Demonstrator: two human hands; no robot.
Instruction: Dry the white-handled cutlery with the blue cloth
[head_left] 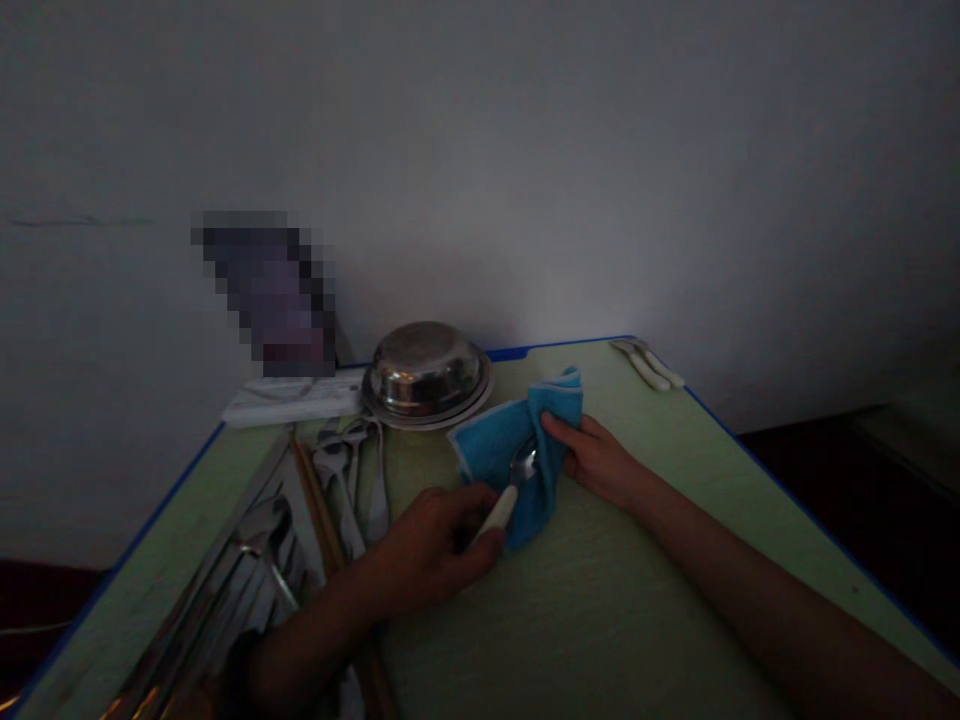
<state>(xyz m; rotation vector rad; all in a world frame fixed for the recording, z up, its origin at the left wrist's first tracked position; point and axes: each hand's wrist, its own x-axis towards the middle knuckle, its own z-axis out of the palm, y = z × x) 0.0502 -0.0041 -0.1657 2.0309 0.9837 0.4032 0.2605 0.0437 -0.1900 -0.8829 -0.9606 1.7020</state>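
My left hand (442, 540) is closed around the pale handle of a spoon (523, 460), its metal bowl pointing away from me. Behind and beside that bowl hangs a blue cloth (491, 440). The cloth is pinched by my right hand (592, 455), thumb on the near side, its other fingers partly hidden. Bowl and cloth overlap in view; whether they touch I cannot tell. Under and beyond my left forearm lie several metal spoons (349, 470) and a pair of wooden chopsticks (311, 490).
An upturned metal bowl (427, 365) rests on plates at the table's back edge. Two pale-handled utensils (649, 365) lie at the far right corner. A tray of cutlery (225, 590) stands on the left. A blurred-out upright object (274, 295) leans by the wall, behind a white packet (292, 400).
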